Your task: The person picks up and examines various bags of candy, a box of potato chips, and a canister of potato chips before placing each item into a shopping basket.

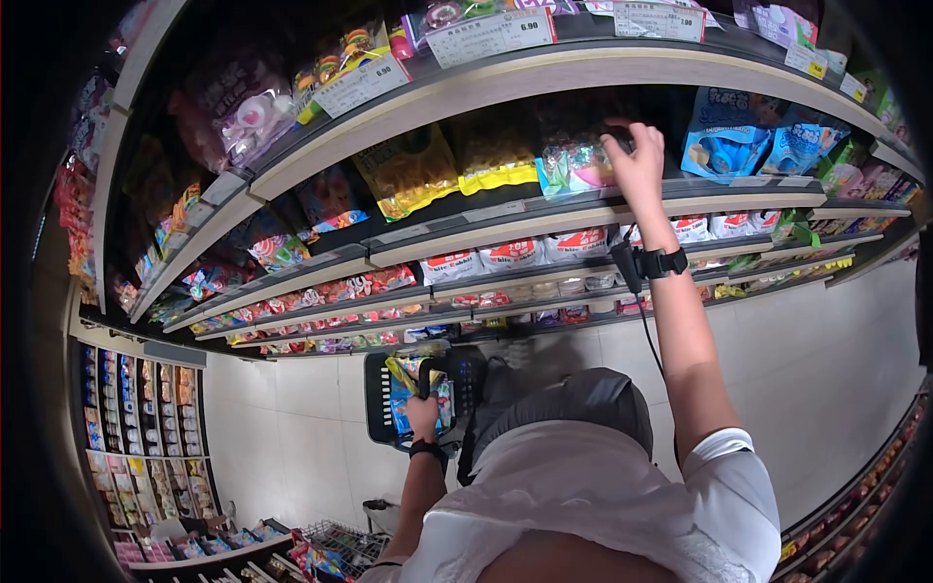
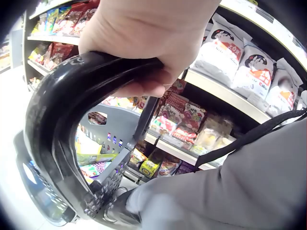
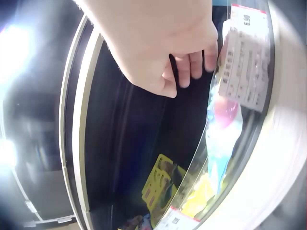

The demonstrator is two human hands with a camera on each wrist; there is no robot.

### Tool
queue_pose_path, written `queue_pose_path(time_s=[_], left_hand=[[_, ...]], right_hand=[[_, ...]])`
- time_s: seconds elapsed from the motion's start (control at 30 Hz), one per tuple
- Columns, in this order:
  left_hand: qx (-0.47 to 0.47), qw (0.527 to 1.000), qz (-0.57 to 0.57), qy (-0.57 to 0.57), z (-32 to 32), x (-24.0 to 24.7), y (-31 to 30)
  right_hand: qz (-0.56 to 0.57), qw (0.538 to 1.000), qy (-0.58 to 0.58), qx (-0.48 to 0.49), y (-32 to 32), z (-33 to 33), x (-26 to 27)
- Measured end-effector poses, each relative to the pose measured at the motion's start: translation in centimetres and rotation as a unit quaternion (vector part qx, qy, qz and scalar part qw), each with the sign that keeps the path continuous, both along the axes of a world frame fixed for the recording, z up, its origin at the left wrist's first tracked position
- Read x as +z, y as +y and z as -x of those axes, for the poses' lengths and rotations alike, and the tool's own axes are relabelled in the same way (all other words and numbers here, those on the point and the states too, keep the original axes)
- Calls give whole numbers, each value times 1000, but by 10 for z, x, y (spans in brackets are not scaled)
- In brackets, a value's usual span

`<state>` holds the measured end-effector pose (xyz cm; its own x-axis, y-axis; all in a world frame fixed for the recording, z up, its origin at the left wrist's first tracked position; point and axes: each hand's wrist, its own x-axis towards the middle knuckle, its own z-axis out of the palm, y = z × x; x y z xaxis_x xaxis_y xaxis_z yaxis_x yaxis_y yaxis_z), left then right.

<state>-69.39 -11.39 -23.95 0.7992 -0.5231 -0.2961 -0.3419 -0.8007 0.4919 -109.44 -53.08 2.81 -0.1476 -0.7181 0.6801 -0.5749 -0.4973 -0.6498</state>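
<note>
Curling round the basket handle (image 2: 53, 105), the fingers of the left hand (image 1: 421, 418) hold the basket (image 1: 373, 398) below the shelf (image 1: 544, 220), presumably freeing the right hand (image 1: 637, 167). The latter's fingers bend loosely, visibly grasping nothing, beside the multicoloured packet (image 1: 581, 175), which stands at the shelf's front, likely for easy access.

Fisheye distortion bends the shelves (image 1: 583, 66); glare (image 3: 12, 52) blots the right-wrist view's left edge.
</note>
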Motion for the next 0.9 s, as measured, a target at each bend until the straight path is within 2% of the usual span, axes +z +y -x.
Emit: queue_pose_path(time_s=[0.07,0.1,0.17,0.2,0.33,0.4,0.43,0.53,0.63,0.7,0.8,0.83,0.9], left_hand=[[13,1000,2,24,1,0,-1],[11,1000,0,22,-1,-3,-1],[6,1000,-3,21,-3,-4,-2],[0,1000,-6,17,-3,-3,-2],[-13,999,-21,-23,-6,-7,0],[-11,999,-28,-29,0,3,-2],[-11,999,-34,-36,3,10,-3],[0,999,-32,-2,7,20,-4],[6,999,-31,3,14,33,-6],[6,999,-31,-16,-1,4,-1],[4,999,-37,-34,-4,-3,0],[3,999,-42,-33,-2,-1,0],[-4,998,-41,-44,-4,-4,1]], right_hand=[[-32,994,62,-83,-17,16,-3],[-33,994,63,-86,-22,21,-4],[-228,974,8,2,-29,30,-4],[-260,965,-14,32,-32,34,-3],[-288,957,-29,38,-34,33,2],[-348,921,-134,117,-34,30,4],[-347,921,-132,119,-31,27,5],[-412,863,-174,236,-15,12,21],[-424,845,-189,263,-19,2,18],[-403,860,-204,239,-21,-5,11],[-378,823,-334,264,-10,-9,19],[-378,823,-332,264,-13,-9,14],[-340,794,-376,335,-16,-9,5]])
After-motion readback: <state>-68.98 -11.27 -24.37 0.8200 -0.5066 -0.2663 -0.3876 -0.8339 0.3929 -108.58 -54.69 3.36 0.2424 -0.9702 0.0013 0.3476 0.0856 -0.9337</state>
